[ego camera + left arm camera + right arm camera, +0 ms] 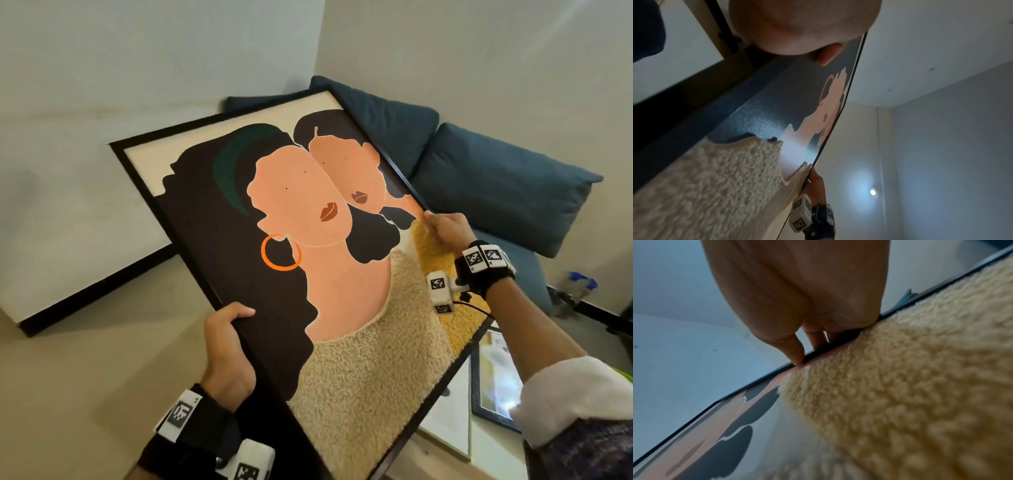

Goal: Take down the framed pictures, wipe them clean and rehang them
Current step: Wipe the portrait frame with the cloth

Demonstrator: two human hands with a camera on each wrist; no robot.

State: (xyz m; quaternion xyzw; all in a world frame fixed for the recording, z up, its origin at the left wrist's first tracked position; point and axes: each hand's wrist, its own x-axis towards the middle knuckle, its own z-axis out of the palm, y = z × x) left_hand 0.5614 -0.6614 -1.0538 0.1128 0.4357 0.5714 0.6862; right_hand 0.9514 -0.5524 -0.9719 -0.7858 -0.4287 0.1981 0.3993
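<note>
**Large framed picture held at both side edges**

We hold the framed picture (308,260), tilted, mid-frame above the sofa cushions (496,181). Our left hand (227,346) and right hand (445,228) each curl round its black rim. It looks stiff, broad, probably fragile-faced; opposite edges suit it. We can read no writing.

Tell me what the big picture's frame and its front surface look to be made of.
Frame: thin, black, matt, straight-edged; metal or painted wood, hard to tell. Front surface: smooth glazing, glass or acrylic, since the left wrist view shows a soft light glare across it. The woolly sweater looks printed, not real pile.
</note>
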